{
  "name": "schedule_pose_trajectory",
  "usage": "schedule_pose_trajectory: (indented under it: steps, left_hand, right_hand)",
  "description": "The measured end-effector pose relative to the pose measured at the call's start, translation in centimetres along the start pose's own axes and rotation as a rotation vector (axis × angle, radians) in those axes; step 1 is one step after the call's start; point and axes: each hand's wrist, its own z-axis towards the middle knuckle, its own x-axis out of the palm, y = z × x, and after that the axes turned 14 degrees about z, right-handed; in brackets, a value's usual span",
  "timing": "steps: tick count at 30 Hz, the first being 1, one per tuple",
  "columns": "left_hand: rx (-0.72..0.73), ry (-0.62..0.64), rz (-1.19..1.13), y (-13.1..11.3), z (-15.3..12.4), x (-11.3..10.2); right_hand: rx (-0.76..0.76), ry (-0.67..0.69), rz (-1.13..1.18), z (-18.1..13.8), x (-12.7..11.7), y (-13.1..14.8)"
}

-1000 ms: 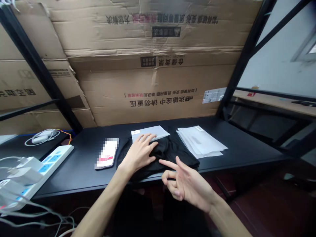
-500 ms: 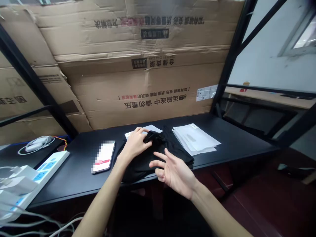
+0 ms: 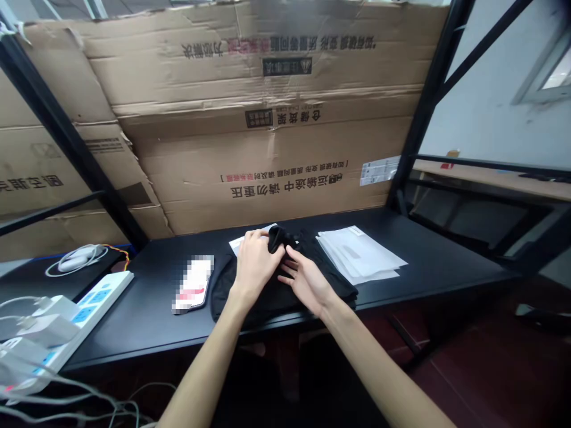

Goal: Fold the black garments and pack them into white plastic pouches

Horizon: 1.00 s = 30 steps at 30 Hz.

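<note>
Left hand (image 3: 255, 267) curled over a pinched tuft of soft matte black fabric (image 3: 277, 239), fingers closed on it. Right hand (image 3: 306, 282) just beside it, open, fingers spread on the cloth, the two hands nearly touching. Fabric lies in a loose, rumpled heap beneath both palms on a matte black tabletop (image 3: 134, 333). Beyond the left hand, a pale paper sheet (image 3: 250, 242) pokes out from under the cloth. Right of the right hand, a stack of thin white paper sheets (image 3: 357, 254). Left of the left hand, a smartphone with a blurred screen (image 3: 193, 284). A firm pinch at the gather seems best for cloth this limp.
</note>
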Motion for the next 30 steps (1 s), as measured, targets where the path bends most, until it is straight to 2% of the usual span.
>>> schedule_pose_trajectory:
  steps: [3,6,9,12,17,22,25,27,28,30]
  left_hand:
    - [0.002,-0.047,0.032,-1.5,-0.9,0.1]
    - [-0.034,0.034,0.004,-3.1,-2.0,0.4]
    - [-0.07,0.104,-0.004,-4.3,-3.0,0.7]
    - [-0.047,0.062,0.082,-4.8,-3.4,1.4]
    - [-0.055,-0.022,0.171,-5.4,-3.0,2.7]
    - [-0.065,0.099,0.165,-6.2,-3.2,2.9]
    - [0.037,0.175,-0.018,-4.8,-3.8,2.2]
    - [0.152,0.217,-0.238,-2.6,-3.9,1.5]
    - [0.161,0.214,-0.32,-1.2,-3.8,1.2]
    - [0.142,0.165,-0.311,1.6,-3.3,0.9]
  right_hand:
    - [-0.076,0.044,0.024,0.4,0.4,-0.3]
    - [-0.123,0.04,0.156,0.4,0.9,-0.4]
    - [-0.045,0.055,0.22,0.3,0.9,-0.5]
    - [0.009,0.037,0.197,0.1,0.7,-0.5]
    - [0.0,0.036,0.244,0.3,0.8,-0.7]
    - [-0.024,-0.045,0.191,0.3,0.3,-0.7]
    - [-0.035,-0.103,0.18,0.3,-1.1,-0.3]
    - [-0.039,-0.121,0.158,0.2,-2.0,0.6]
    - [-0.04,-0.12,0.146,0.1,-2.5,1.1]
    - [-0.039,-0.107,0.125,-0.1,-3.3,2.3]
